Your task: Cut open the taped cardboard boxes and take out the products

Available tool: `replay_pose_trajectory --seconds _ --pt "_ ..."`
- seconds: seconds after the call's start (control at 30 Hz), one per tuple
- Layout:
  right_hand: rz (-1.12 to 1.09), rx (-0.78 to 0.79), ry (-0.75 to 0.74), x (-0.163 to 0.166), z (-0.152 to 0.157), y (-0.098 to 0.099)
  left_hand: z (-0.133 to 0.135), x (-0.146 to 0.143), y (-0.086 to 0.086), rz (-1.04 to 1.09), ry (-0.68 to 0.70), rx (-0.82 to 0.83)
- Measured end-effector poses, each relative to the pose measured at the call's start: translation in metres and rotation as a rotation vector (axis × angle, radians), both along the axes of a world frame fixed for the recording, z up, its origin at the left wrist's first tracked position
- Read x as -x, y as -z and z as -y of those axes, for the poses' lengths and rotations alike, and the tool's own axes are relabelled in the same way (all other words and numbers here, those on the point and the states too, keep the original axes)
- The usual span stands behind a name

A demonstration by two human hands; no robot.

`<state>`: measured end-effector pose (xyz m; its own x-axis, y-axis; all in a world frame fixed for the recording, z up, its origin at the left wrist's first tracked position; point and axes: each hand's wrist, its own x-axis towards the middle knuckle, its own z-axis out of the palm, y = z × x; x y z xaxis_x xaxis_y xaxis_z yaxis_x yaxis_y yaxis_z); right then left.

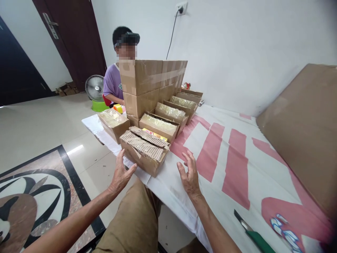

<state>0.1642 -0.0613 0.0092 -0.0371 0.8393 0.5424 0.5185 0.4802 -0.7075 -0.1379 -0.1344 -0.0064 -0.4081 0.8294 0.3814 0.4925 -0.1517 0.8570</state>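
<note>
Nearest me at the table's edge is a cardboard box point(142, 154) with corrugated strips across its top and a yellow packet point(155, 135) showing at its far side. My left hand point(122, 174) is at the box's left front corner, thumb and fingers apart; whether it touches the cardboard I cannot tell. To the right of the same box, my right hand point(190, 174) hovers above the cloth with its fingers spread and nothing in them. Behind stands a row of similar boxes point(158, 126) with clear film at their tops.
Taped cartons point(149, 77) are stacked high behind the row. Another box point(113, 121) sits at the left edge. A green-handled knife point(252, 232) lies on the pink and white cloth point(210, 154). A large cardboard sheet point(302, 130) leans at right. A person point(113, 82) sits opposite.
</note>
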Motion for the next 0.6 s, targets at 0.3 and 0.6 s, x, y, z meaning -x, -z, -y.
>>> replay_pose_trajectory --seconds 0.3,0.6 --pt "-0.006 0.055 0.108 -0.007 -0.016 0.050 -0.020 -0.019 0.009 0.052 -0.007 0.023" --pt "-0.017 0.046 0.108 -0.008 -0.017 0.057 -0.024 -0.021 0.016 0.056 -0.010 -0.028"
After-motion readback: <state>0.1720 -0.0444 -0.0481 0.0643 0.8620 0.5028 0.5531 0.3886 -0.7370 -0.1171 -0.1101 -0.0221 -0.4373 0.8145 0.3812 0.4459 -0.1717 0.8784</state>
